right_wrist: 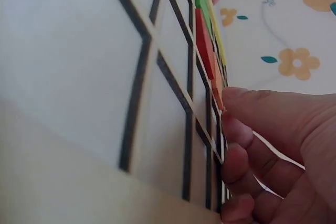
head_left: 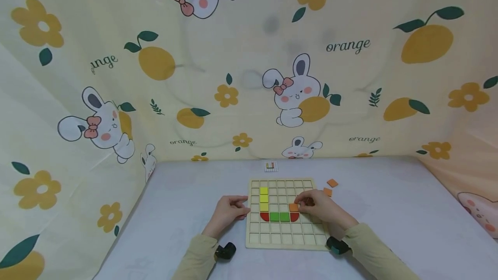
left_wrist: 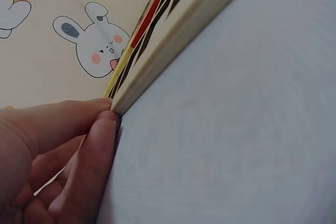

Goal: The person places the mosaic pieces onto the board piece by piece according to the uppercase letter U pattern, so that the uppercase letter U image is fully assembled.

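Note:
A wooden grid board (head_left: 275, 239) lies on the table, and my left hand (head_left: 226, 214) pinches its left edge between thumb and forefinger. Over the board's right side, my right hand (head_left: 322, 205) holds an orange square tile (head_left: 293, 207) at its edge with thumb and fingertips. That tile sits just above the right red rounded tile (head_left: 294, 217). Two green squares (head_left: 274, 217) lie between it and the left red rounded tile (head_left: 265, 217). Three yellow squares (head_left: 264, 198) run up the left column. The right wrist view shows the thumb (right_wrist: 247, 98) against the orange tile (right_wrist: 218, 92).
Behind the board lies a small pattern card (head_left: 271, 167). Two loose orange tiles (head_left: 332, 182) are on the white table (head_left: 389, 211) beyond the right hand. A printed cloth (head_left: 249, 55) with rabbits and oranges hangs behind and at both sides.

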Demonstrator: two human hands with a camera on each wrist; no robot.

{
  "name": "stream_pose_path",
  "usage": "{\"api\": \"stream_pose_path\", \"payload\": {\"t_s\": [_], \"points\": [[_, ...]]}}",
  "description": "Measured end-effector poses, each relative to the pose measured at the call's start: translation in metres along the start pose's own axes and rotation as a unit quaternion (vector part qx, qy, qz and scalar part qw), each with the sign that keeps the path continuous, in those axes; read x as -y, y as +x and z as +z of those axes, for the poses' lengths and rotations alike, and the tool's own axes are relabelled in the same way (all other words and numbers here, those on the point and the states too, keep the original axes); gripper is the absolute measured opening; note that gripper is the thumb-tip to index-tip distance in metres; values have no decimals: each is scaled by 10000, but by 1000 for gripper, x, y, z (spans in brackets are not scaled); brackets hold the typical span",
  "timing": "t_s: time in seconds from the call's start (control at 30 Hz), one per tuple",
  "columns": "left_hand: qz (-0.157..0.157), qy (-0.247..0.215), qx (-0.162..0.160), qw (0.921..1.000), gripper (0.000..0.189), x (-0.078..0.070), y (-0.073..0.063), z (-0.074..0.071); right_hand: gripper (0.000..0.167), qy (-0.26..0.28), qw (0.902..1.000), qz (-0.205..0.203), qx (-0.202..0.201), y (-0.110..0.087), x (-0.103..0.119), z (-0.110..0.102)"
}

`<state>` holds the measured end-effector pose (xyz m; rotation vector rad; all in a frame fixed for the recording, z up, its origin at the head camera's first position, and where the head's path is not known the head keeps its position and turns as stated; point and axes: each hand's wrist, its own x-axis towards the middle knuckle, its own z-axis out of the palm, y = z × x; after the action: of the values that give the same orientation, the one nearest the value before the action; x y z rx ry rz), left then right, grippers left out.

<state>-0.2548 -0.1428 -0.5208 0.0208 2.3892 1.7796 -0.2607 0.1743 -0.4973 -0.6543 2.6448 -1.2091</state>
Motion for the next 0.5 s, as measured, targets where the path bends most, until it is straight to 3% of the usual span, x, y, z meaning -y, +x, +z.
{"api": "stream_pose_path", "payload": {"t_s": [0.17,0.5], "points": [[12,34,-13,10000,42,-1,1,-2,16,28,9997,9,-227,-2,-1,-10],[3,-48,77,10000,41,-3,-1,-2,23,-293,9947,546,-817,-14,-8,-42]]}}
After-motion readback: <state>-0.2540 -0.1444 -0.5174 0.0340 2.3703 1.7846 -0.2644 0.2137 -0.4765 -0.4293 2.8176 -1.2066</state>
